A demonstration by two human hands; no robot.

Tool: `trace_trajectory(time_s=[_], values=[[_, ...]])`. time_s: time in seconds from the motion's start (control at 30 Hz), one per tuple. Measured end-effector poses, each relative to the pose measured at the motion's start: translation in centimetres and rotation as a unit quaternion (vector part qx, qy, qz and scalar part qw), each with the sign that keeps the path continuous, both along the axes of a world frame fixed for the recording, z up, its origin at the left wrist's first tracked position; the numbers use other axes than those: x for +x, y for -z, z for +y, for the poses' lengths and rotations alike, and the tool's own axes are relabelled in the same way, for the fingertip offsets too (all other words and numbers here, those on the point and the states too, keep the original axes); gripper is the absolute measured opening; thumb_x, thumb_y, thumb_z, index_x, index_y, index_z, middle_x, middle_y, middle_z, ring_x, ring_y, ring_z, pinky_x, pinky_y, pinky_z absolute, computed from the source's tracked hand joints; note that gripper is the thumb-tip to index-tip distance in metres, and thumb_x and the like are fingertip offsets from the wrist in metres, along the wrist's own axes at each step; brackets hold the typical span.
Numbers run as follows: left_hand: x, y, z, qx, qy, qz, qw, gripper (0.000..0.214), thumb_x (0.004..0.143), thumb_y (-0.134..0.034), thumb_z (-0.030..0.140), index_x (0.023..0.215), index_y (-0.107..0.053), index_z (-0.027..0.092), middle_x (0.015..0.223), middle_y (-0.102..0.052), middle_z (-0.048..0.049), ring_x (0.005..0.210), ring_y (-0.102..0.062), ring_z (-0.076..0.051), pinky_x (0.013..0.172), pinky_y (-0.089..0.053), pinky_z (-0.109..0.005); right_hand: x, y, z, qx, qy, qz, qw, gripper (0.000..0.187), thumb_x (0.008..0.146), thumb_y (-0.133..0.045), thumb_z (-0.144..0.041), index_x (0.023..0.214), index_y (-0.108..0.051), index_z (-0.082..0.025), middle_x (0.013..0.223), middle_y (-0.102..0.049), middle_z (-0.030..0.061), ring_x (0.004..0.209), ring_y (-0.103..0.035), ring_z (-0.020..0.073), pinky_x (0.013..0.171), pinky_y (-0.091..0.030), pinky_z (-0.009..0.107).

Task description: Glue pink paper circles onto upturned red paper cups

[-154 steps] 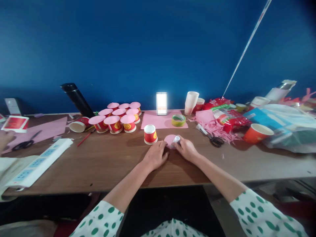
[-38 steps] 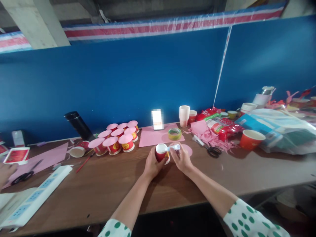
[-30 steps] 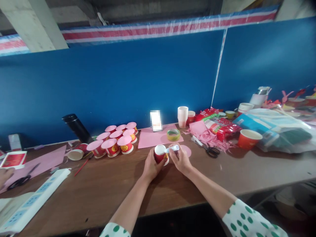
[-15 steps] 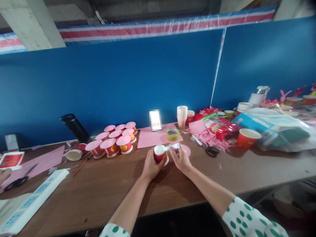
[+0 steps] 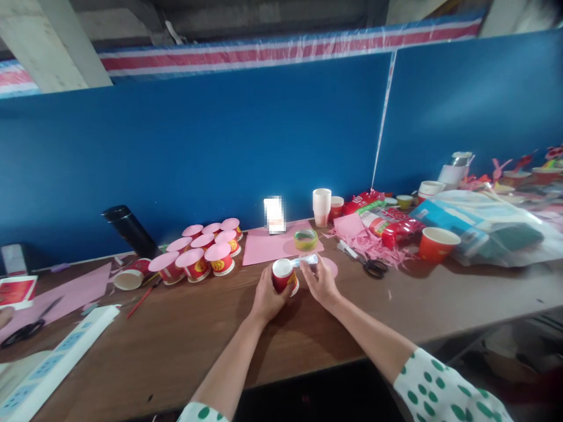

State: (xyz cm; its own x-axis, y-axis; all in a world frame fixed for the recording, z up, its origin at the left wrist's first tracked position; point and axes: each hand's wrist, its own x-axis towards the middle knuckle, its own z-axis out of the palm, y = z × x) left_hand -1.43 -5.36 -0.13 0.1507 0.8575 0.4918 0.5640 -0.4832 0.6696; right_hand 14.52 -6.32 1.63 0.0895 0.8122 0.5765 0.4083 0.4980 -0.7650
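My left hand (image 5: 269, 296) is wrapped round a red paper cup (image 5: 280, 283) turned upside down, its white base facing up. In my right hand (image 5: 322, 283) a whitish glue stick (image 5: 307, 261) is pinched by the fingers, lying almost level with its tip at the edge of the cup's base. A pink paper disc (image 5: 331, 267) rests on the table just beyond my right hand, partly hidden by it. Behind the cup lie a pink sheet (image 5: 264, 249) and a roll of tape (image 5: 305, 240).
To the left stand several upturned red cups topped with pink discs (image 5: 190, 258), near a black bottle (image 5: 131, 230). Scissors (image 5: 373, 268), pink paper scraps (image 5: 352, 234), a white cup stack (image 5: 322, 206) and an orange cup (image 5: 437, 245) are on the right. A power strip (image 5: 61, 357) lies left front.
The whole view has shifted slightly, so things appear a little further left. Both hands keep their hold, with the glue stick still at the cup's base.
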Motion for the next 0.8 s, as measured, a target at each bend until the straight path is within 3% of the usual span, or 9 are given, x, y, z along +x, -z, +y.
trace_trajectory(time_s=[0.27, 0.43, 0.8], values=[[0.18, -0.59, -0.48, -0.027, -0.01, -0.025, 0.999, 0.048, 0.069, -0.061, 0.033, 0.111, -0.044, 0.019, 0.104, -0.058, -0.0079, 0.094, -0.055, -0.022, 0.082, -0.043, -0.036, 0.2, 0.02, 0.12, 0.004, 0.008, -0.041, 0.999, 0.017, 0.085, -0.042, -0.03, 0.081, -0.051, -0.017, 0.066, -0.06, 0.0025, 0.059, -0.057, 0.0142, 0.052, -0.042, 0.022], [0.09, -0.27, -0.37, -0.027, 0.004, -0.035, 0.999, 0.051, 0.067, -0.062, 0.029, 0.113, -0.043, 0.018, 0.106, -0.056, -0.0094, 0.098, -0.054, -0.023, 0.085, -0.041, -0.039, 0.1, 0.24, 0.33, 0.021, 0.042, -0.003, 0.999, 0.018, 0.086, -0.041, -0.031, 0.086, -0.052, -0.017, 0.072, -0.063, 0.0041, 0.065, -0.059, 0.0157, 0.061, -0.045, 0.024], [0.15, -0.3, -0.23, -0.035, 0.003, -0.025, 0.999, 0.045, 0.066, -0.062, 0.029, 0.107, -0.046, 0.018, 0.1, -0.058, -0.008, 0.091, -0.056, -0.022, 0.08, -0.043, -0.038, 0.03, 0.07, 0.11, 0.019, 0.002, -0.016, 1.0, 0.014, 0.085, -0.043, -0.029, 0.089, -0.05, -0.017, 0.073, -0.062, 0.0047, 0.064, -0.059, 0.0162, 0.057, -0.045, 0.024]])
